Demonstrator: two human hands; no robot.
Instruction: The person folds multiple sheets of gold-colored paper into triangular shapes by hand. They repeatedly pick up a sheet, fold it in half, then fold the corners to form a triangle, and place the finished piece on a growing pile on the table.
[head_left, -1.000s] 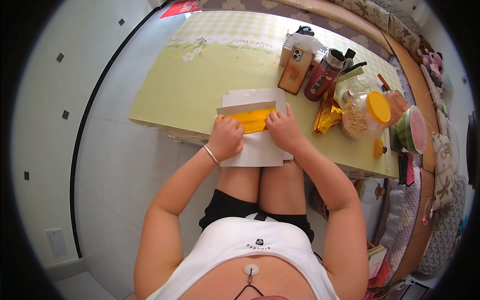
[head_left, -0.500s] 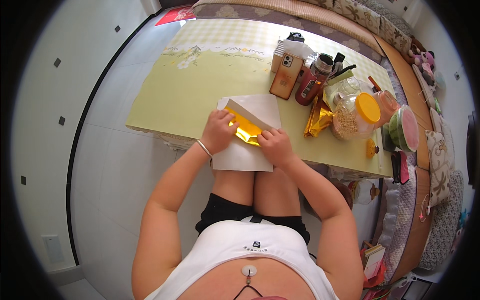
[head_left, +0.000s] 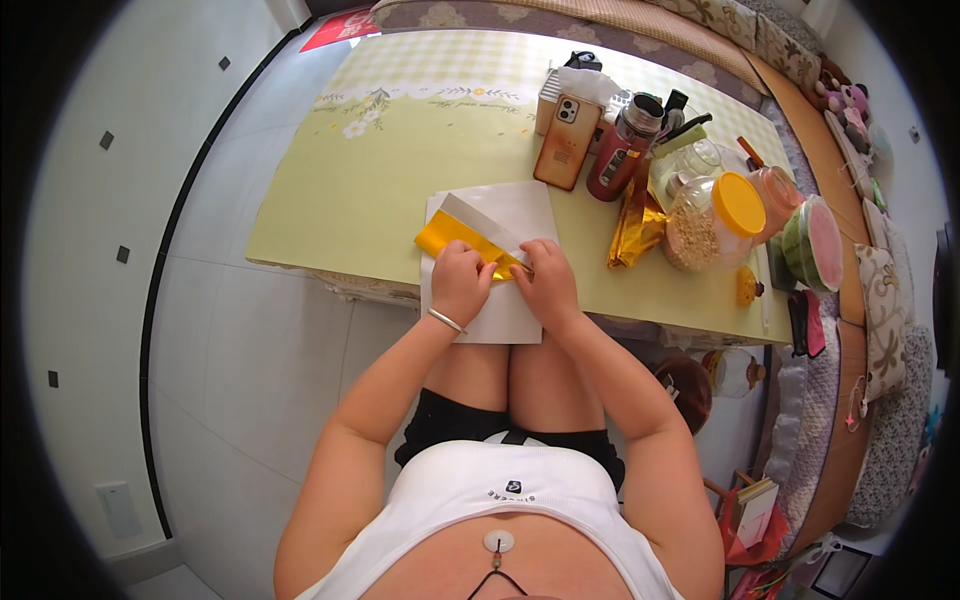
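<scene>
Now that left hand (head_left: 463,278) sits nearer right hand (head_left: 546,286), both, fingers curled, pinch gold paper (head_left: 441,233) toward its right end, seemingly concentrating work there.

Folded sheet (head_left: 447,236): I read glossy gold on one face, pale grey on the other.
Paper underneath (head_left: 500,318): plain white.
Tablecloth (head_left: 350,190): I log pale yellow-green with a white floral print; far band checked in yellow-green and white.
Phone (head_left: 563,148): amber-gold back.
Flask (head_left: 614,168): dark red body, silver neck.
Foil packet (head_left: 635,230): I confirm shiny gold.
Jar lid (head_left: 739,204): solid yellow.
Watermelon (head_left: 823,243): green striped rind, pink face.
Bracelet (head_left: 446,321): silver.
Vest (head_left: 510,460): white, small black mark at the chest.
Shorts (head_left: 432,425): I register black.
</scene>
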